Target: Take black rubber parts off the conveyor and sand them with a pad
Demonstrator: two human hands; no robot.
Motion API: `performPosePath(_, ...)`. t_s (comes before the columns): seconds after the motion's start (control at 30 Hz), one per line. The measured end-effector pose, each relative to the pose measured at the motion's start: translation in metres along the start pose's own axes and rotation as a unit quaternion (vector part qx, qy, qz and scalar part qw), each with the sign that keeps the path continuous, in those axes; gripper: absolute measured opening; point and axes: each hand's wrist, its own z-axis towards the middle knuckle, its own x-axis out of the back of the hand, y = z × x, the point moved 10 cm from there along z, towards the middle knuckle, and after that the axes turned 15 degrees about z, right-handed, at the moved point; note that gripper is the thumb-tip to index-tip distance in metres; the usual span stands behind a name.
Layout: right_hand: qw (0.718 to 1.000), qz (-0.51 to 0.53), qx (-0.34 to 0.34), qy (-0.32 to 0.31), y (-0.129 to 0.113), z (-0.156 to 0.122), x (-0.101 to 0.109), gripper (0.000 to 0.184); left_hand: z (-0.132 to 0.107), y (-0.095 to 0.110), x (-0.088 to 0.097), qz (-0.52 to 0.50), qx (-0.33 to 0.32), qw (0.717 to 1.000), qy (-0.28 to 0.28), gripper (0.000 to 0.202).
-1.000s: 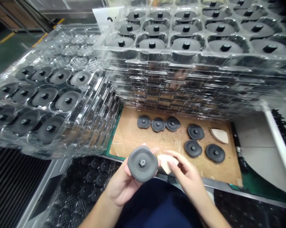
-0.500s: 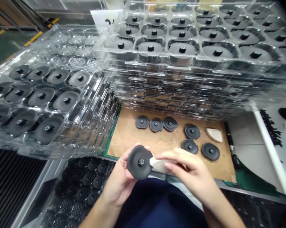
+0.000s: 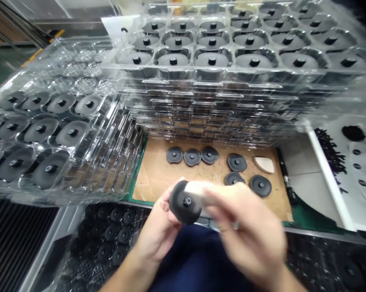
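My left hand (image 3: pixel 160 227) grips a round black disc (image 3: pixel 180 207) with a short hollow stub at its centre, tilted so the stub faces me. A pale, wedge-shaped pad (image 3: pixel 197 187) is pinched in my right hand (image 3: pixel 246 227), which is smeared by motion. The pad's tip lies over the disc's upper right edge; whether it presses on the surface I cannot tell. Beyond my hands, several similar black discs (image 3: pixel 261 185) rest on a sheet of brown cardboard (image 3: pixel 152 174). A second pale wedge (image 3: pixel 264 164) lies at the cardboard's right side.
A tall stack of clear plastic trays (image 3: pixel 201 91) holding black discs rises behind the cardboard. Another tray stack (image 3: pixel 110 150) stands on the left. Lower left, a tray of small black parts (image 3: pixel 110 233) sits near my forearm. A white-edged bin (image 3: pixel 332 182) is at the right.
The pale wedge has moved from the disc's right edge up to its upper right, with my right hand shifting along. The camera view has turned slightly right.
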Motion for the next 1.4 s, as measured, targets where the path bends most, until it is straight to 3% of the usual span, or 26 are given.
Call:
performPosePath(0.07, 0.997, 0.026, 0.01, -0.066, -0.002, 0.002, -0.015, 0.031, 0.002, 0.002, 0.005, 0.009, -0.011, 1.0, 0.019, 0.052)
performPosePath(0.13, 0.991, 0.061, -0.084, -0.087, 0.03, -0.01, -0.019, 0.025, 0.005, 0.001, 0.013, 0.008, -0.018, 0.999, 0.043, 0.053)
performPosePath(0.27, 0.948, 0.086, -0.306, -0.019, 0.114, -0.077, 0.0, 0.022, 0.01, -0.007, 0.019, -0.001, 0.005, 0.999, 0.047, 0.066)
performPosePath(0.33, 0.932, 0.075, -0.352, 0.027, 0.136, -0.105, 0.013, 0.025, 0.011, -0.01, 0.015, -0.002, 0.014, 0.999, 0.04, 0.073)
performPosePath(0.4, 0.929, 0.07, -0.361, 0.043, 0.141, -0.113, 0.021, 0.026, 0.012, -0.011, 0.009, -0.002, 0.022, 0.999, 0.033, 0.078)
performPosePath(0.5, 0.935, 0.069, -0.339, 0.076, 0.125, -0.092, 0.032, 0.027, 0.012, -0.015, -0.003, -0.001, 0.03, 0.999, 0.012, 0.081)
performPosePath(0.6, 0.966, 0.078, -0.228, 0.097, 0.079, -0.044, 0.033, 0.024, 0.011, -0.017, -0.013, 0.004, 0.028, 1.0, -0.001, 0.072)
performPosePath(0.7, 0.994, 0.065, -0.07, 0.049, 0.025, -0.007, 0.014, 0.025, 0.009, -0.019, -0.015, 0.025, 0.032, 0.999, -0.009, 0.061)
performPosePath(0.77, 0.998, 0.055, -0.027, -0.025, 0.008, 0.0, -0.006, 0.025, 0.008, -0.021, -0.01, 0.043, 0.042, 0.998, 0.002, 0.059)
performPosePath(0.87, 0.99, 0.054, -0.059, -0.118, 0.013, 0.0, -0.027, 0.021, 0.007, -0.019, 0.0, 0.064, 0.036, 0.996, 0.047, 0.058)
performPosePath(1.03, 0.998, -0.039, 0.009, -0.038, 0.003, 0.004, -0.013, 0.03, 0.005, -0.026, -0.015, 0.047, 0.061, 0.997, 0.0, 0.048)
performPosePath(1.1, 0.997, 0.001, 0.017, -0.08, -0.001, -0.003, -0.016, 0.027, 0.003, -0.024, -0.015, 0.021, 0.055, 0.998, -0.009, 0.046)
performPosePath(1.2, 0.989, 0.024, -0.034, -0.139, 0.005, -0.019, -0.012, 0.021, 0.001, -0.018, -0.013, 0.0, 0.039, 0.999, -0.028, 0.05)
performPosePath(1.3, 0.989, -0.069, -0.078, -0.107, 0.012, -0.021, 0.007, 0.021, 0.001, -0.02, -0.017, -0.004, 0.052, 0.998, -0.041, 0.052)
performPosePath(1.4, 0.985, -0.162, -0.015, -0.056, -0.003, -0.004, 0.013, 0.026, 0.001, -0.02, -0.027, -0.019, 0.07, 0.996, -0.054, 0.053)
